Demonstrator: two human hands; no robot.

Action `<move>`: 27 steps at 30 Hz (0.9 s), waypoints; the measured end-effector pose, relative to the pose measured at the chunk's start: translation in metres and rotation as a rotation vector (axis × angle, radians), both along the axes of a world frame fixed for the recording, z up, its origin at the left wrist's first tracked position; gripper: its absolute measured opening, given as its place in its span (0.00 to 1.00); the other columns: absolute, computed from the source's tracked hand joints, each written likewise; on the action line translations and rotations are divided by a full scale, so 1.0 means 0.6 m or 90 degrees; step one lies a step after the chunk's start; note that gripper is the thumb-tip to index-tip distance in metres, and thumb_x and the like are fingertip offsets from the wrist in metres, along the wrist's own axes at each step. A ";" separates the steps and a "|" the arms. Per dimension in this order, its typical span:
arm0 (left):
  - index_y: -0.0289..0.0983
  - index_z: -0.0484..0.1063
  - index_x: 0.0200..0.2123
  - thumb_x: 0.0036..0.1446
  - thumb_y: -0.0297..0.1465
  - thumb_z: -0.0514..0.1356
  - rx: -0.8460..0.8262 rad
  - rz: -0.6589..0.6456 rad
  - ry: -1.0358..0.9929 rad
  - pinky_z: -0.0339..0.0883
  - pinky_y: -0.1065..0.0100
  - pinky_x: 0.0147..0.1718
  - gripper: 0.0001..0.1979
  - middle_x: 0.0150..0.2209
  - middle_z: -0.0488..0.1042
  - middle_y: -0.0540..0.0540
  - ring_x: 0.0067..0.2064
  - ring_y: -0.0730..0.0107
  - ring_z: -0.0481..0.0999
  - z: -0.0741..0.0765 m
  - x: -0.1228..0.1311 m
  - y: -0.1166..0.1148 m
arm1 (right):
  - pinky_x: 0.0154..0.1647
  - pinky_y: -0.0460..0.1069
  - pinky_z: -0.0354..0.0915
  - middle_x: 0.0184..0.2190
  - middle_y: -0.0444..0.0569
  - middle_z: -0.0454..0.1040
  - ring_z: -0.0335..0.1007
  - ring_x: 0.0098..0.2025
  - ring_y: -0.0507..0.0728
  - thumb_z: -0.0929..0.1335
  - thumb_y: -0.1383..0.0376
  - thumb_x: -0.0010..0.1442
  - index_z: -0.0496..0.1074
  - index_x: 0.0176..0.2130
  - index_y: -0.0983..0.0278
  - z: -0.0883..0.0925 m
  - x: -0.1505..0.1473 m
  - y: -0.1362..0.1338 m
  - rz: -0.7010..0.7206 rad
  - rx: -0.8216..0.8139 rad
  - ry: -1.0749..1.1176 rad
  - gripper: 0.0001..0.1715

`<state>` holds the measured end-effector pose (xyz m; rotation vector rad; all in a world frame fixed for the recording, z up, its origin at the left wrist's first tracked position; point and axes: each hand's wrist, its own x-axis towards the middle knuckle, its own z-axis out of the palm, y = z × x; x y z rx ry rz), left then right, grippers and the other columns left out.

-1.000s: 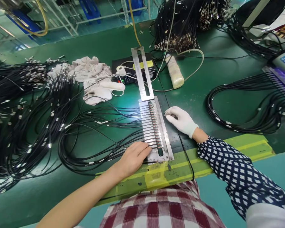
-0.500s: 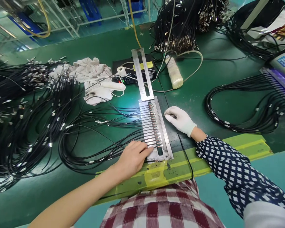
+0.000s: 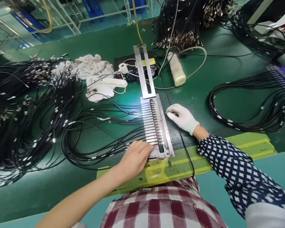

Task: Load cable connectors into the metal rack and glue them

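Observation:
A slotted metal fixture (image 3: 163,126) holds a row of black cables, their bare metal-coloured ends lined up along its slot. My bare left hand (image 3: 136,158) is at the fixture's lower left corner, fingers bent together on a black cable (image 3: 130,146); the fingertips are partly hidden. To the right of the fixture rests my right hand (image 3: 182,118) in a white glove. Its thumb and forefinger tips come together, and I cannot make out anything between them. A slotted metal cover plate (image 3: 139,71) stretches away from the fixture's far end. The cables loop out to the left.
Behind the plate sits a black control box (image 3: 120,61). A wrapped bottle-like object (image 3: 177,71) lies to its right, a white cloth (image 3: 93,68) to its left. Cable bundles (image 3: 38,142) cover the left side. Another cable loop (image 3: 213,110) lies right. Yellow-green tape (image 3: 239,147) lines the edge.
The view has shifted slightly. My left hand's fingers have drawn in a little at the fixture's lower end. My right hand keeps nearly the same place and pose.

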<state>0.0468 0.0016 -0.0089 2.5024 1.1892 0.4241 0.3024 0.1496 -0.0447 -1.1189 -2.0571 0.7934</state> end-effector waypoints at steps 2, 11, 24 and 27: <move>0.36 0.67 0.49 0.65 0.23 0.51 -0.028 0.020 -0.033 0.65 0.62 0.41 0.12 0.42 0.75 0.42 0.42 0.63 0.71 -0.001 -0.018 -0.024 | 0.45 0.55 0.69 0.40 0.50 0.76 0.71 0.43 0.60 0.65 0.63 0.63 0.74 0.35 0.61 0.000 0.000 0.001 0.003 -0.005 -0.002 0.08; 0.38 0.71 0.46 0.65 0.24 0.55 0.066 0.080 -0.113 0.74 0.69 0.37 0.09 0.36 0.77 0.45 0.36 0.69 0.77 -0.025 -0.040 -0.040 | 0.43 0.54 0.69 0.39 0.49 0.75 0.71 0.41 0.59 0.65 0.65 0.63 0.74 0.34 0.61 0.001 0.000 -0.001 -0.005 -0.006 -0.008 0.08; 0.35 0.68 0.55 0.62 0.19 0.48 0.136 -0.071 0.031 0.75 0.69 0.35 0.21 0.37 0.79 0.44 0.36 0.68 0.79 -0.016 -0.040 0.003 | 0.43 0.52 0.67 0.39 0.50 0.74 0.70 0.40 0.58 0.64 0.64 0.63 0.74 0.36 0.62 -0.003 -0.001 0.000 0.003 -0.011 0.004 0.09; 0.34 0.68 0.53 0.62 0.18 0.47 0.179 -0.074 0.047 0.75 0.68 0.34 0.20 0.37 0.79 0.43 0.34 0.67 0.79 -0.020 -0.034 0.002 | 0.42 0.52 0.67 0.38 0.50 0.74 0.69 0.40 0.58 0.64 0.65 0.63 0.74 0.36 0.62 -0.006 -0.001 0.001 0.007 -0.009 0.010 0.09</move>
